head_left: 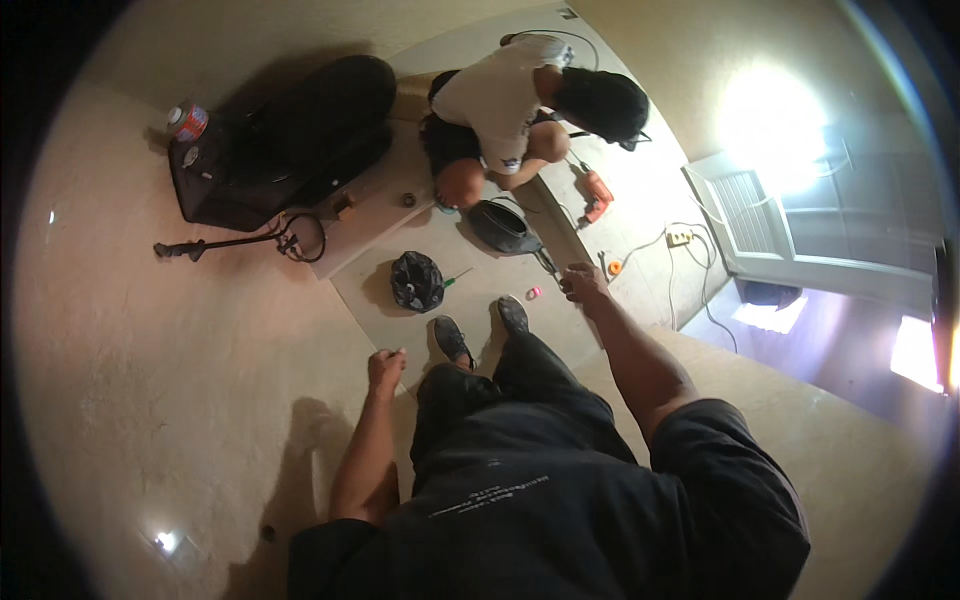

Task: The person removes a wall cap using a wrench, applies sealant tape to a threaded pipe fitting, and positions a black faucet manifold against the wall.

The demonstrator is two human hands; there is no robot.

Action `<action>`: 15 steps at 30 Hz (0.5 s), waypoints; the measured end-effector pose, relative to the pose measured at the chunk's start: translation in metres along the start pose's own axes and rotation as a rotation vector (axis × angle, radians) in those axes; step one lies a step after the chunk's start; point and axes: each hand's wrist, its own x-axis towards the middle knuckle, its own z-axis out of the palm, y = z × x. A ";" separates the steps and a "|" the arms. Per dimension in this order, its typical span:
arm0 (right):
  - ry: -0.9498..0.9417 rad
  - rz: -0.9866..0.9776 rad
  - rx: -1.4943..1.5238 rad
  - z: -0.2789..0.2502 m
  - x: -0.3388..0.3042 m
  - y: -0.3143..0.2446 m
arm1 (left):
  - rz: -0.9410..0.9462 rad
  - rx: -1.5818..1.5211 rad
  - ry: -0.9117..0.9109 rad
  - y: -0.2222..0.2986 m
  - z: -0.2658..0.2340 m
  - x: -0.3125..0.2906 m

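My right hand point(582, 284) is stretched forward with its fingers curled. A slim dark tool point(545, 262) runs from beside the black bucket point(503, 226) up to these fingers; whether they grip it is too small to tell. My left hand point(387, 369) hangs at my left side, its fingers curled in, and what it holds, if anything, is hidden. Near my shoes stand a black plastic bag point(417, 281), a screwdriver with a green handle point(450, 282) and a small pink round object point(535, 292).
A person in a white shirt point(495, 95) squats beyond the bucket. An orange power drill point(597, 197), an orange ring point(615, 268) and a power strip point(680, 239) with cables lie right. At left are a large black seat-like object point(290, 135), a plastic jar point(187, 122) and a black stand point(235, 242).
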 end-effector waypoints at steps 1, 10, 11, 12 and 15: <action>0.009 0.006 0.009 -0.015 0.006 0.007 | 0.009 -0.049 0.033 0.006 -0.004 -0.007; 0.095 0.134 0.342 -0.108 0.047 0.010 | -0.246 -0.176 0.065 0.006 -0.015 -0.118; 0.145 0.148 0.348 -0.112 0.048 0.005 | -0.329 -0.163 0.058 0.006 -0.012 -0.129; 0.138 0.151 0.345 -0.120 0.055 0.005 | -0.365 -0.141 0.061 0.015 -0.006 -0.144; 0.110 0.180 0.258 -0.143 0.083 0.023 | -0.323 -0.089 0.008 0.018 0.007 -0.175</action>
